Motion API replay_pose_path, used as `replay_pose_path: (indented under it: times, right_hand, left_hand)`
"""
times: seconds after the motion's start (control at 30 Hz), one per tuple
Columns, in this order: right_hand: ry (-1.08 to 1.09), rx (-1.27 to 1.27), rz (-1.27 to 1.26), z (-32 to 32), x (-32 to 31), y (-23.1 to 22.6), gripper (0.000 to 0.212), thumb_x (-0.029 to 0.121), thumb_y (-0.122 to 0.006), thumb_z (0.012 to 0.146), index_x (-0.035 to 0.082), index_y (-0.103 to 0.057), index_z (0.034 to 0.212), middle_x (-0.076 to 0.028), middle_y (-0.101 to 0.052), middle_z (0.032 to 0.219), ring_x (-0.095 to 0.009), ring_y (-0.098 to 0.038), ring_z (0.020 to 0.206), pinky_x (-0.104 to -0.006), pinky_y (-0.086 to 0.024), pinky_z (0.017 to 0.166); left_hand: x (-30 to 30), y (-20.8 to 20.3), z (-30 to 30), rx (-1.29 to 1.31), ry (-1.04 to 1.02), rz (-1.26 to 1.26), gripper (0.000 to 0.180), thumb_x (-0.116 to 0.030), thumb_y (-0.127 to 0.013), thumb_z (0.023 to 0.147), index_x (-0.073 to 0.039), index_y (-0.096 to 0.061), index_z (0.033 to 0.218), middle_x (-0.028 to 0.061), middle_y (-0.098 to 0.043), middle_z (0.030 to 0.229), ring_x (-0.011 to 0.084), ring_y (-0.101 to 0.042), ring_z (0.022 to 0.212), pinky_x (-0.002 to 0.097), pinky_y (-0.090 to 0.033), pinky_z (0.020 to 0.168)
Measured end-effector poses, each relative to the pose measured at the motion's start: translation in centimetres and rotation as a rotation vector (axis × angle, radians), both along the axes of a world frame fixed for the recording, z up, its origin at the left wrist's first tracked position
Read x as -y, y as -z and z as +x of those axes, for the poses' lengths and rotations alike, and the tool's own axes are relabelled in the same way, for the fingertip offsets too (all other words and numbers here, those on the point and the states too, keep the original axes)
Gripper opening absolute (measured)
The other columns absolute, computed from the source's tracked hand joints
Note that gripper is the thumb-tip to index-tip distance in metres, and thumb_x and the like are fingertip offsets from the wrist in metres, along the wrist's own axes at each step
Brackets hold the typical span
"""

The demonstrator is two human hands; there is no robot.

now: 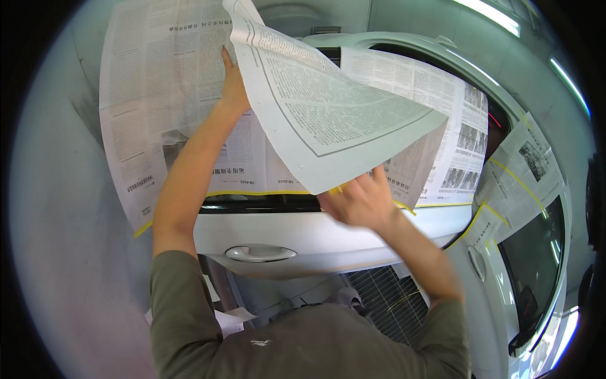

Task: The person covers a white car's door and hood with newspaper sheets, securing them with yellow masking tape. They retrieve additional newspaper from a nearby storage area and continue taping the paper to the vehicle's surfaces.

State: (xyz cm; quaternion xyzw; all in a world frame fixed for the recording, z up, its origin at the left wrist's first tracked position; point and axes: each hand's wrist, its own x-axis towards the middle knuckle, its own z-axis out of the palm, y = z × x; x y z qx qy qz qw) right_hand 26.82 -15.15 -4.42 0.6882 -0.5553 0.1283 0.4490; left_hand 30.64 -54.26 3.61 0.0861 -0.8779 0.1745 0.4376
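Sheets of newspaper [391,76] cover the window area of a white car door [341,237], edged with yellow masking tape [265,192] just above the door's silver-white panel. One loose newspaper sheet [328,107] is lifted and curled, its lower corner hanging over the door. My left hand [235,90] reaches up with a finger stretched out against the newspaper at the left; part of it is hidden behind the curled sheet. At the lower edge of that sheet, my right hand [361,199] has curled fingers on the paper, with a bit of yellow tape beside them.
A door handle [260,253] sticks out below the covered window. To the right, more newspaper [527,167] hangs taped on the car beside a dark window [536,252]. A floor grate [391,297] lies below, and white paper [233,319] is near my left side.
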Motion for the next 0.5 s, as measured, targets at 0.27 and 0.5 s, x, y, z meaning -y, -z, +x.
replay_pose_path:
  times: [0.27,0.5]
  right_hand:
    - [0.408,0.103,-0.206,-13.1,11.9,-14.9,0.065,0.044,-0.069,0.095,0.027,-0.051,0.154,-0.017,-0.036,0.163,-0.038,-0.042,0.145,-0.0533,-0.036,0.116]
    - [0.652,0.295,-0.117,-14.7,11.1,-10.1,0.07,0.054,-0.064,0.094,0.025,-0.048,0.156,-0.025,-0.041,0.154,-0.038,-0.042,0.144,-0.0557,-0.034,0.114]
  left_hand:
    - [0.6,1.1,8.2,-0.108,-0.184,-0.13,0.059,-0.056,-0.045,0.106,-0.035,-0.037,0.161,0.0007,-0.031,0.17,0.0414,-0.022,0.156,0.079,-0.012,0.118]
    - [2.1,1.3,10.3,-0.039,-0.246,-0.17,0.06,-0.056,-0.045,0.106,-0.035,-0.035,0.162,0.0003,-0.028,0.172,0.0374,-0.019,0.159,0.0739,-0.012,0.122]
